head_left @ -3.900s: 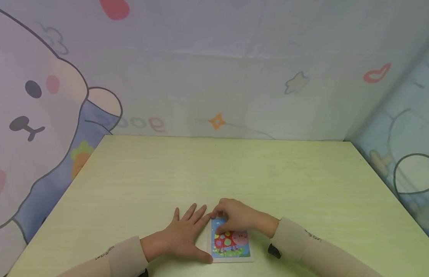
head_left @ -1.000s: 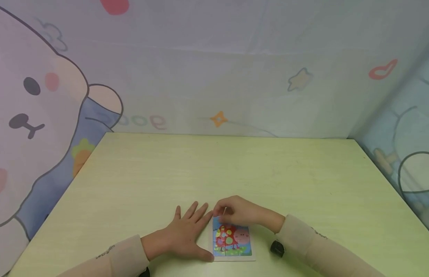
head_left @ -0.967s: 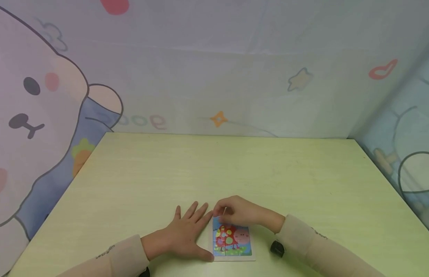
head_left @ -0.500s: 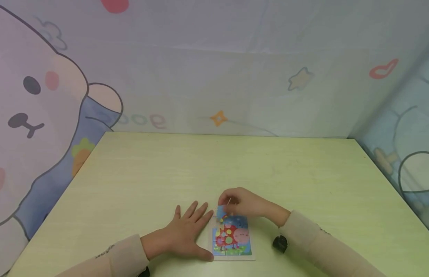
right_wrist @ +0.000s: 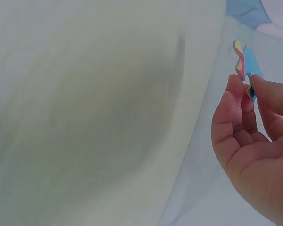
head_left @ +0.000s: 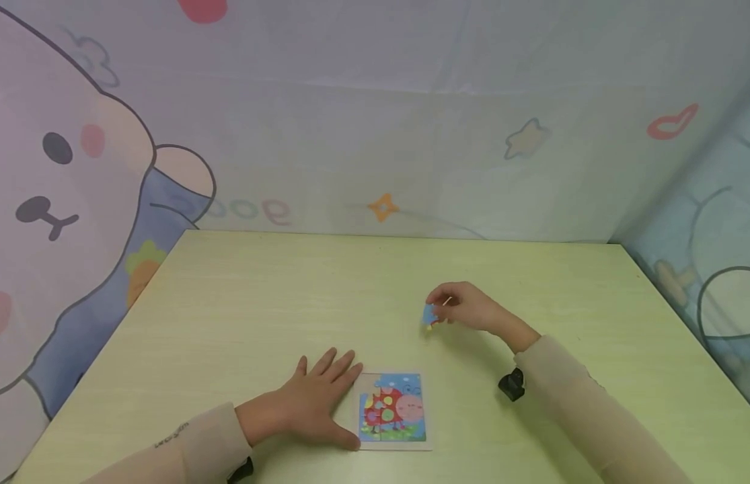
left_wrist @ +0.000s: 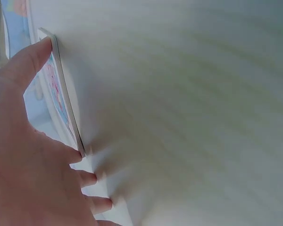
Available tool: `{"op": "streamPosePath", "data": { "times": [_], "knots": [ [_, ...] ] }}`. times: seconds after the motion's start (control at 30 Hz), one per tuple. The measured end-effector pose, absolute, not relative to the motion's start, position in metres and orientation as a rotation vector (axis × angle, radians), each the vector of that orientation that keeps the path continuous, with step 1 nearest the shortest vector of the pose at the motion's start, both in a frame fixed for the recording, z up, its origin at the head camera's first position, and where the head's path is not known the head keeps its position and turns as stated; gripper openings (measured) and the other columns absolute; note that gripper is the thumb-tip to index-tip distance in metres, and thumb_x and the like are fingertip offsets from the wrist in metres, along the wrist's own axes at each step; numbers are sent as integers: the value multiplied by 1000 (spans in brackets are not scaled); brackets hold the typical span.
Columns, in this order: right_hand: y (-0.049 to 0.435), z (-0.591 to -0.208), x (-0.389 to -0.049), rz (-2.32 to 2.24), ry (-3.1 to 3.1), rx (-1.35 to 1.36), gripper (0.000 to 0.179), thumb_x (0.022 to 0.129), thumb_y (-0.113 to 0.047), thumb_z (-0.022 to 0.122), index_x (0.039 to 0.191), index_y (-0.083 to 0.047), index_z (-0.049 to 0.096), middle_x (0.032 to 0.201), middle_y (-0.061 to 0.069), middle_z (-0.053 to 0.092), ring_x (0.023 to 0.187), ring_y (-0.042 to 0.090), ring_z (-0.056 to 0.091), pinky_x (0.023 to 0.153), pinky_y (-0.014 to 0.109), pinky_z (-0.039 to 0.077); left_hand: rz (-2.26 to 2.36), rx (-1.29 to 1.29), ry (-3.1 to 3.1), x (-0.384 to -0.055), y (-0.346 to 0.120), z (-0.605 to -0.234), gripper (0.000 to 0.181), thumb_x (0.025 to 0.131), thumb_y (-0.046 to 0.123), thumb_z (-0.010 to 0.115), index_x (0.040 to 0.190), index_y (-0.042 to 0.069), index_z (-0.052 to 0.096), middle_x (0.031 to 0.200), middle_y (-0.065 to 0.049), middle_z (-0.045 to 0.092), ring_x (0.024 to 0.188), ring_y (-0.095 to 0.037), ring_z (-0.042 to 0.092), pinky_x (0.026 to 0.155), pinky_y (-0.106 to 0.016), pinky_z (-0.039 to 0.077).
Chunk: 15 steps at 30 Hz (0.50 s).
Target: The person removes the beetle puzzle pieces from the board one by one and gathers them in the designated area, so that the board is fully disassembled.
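A jigsaw puzzle [head_left: 401,425] with a red ladybug picture lies in a pale frame near the front of the table. Its upper left corner shows bare backing. My left hand [head_left: 308,403] rests spread at the frame's left side; in the left wrist view the thumb [left_wrist: 40,52] and index fingertip touch the frame's edge [left_wrist: 66,96]. Beyond the puzzle and to its right, my right hand [head_left: 471,308] pinches a puzzle piece [head_left: 429,314] above the table. The right wrist view shows this piece [right_wrist: 251,62], blue with yellow and red, between thumb and fingers.
The pale yellow-green table [head_left: 278,296] stretches behind and to both sides of the puzzle. A printed cloth backdrop [head_left: 350,134] with a cartoon bear rises at its far edge and sides. A black wrist device [head_left: 512,384] sits under the right sleeve.
My right hand has lifted the upper left piece out of the puzzle and carried it away from me and to the right. My left hand and the puzzle have shifted slightly left in view.
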State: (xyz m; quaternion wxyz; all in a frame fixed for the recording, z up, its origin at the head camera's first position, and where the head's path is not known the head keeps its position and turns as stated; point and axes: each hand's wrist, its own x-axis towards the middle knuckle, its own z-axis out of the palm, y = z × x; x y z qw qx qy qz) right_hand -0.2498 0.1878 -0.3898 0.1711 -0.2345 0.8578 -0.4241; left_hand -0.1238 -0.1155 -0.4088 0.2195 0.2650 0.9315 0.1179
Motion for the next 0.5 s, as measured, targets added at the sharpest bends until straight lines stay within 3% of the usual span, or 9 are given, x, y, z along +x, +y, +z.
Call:
{"op": "streamPosePath", "data": {
  "times": [0.5],
  "knots": [
    [208,-408,-285,-1096,2558,-527,19,94,-1,53,110,7,62,93,14,59,78,18,60,70,31,51,293,659,2579,-134,-123,-403,106,72,67,69,154,17,25,162,-6,12,148,-36,5,107,-71,7]
  ]
}}
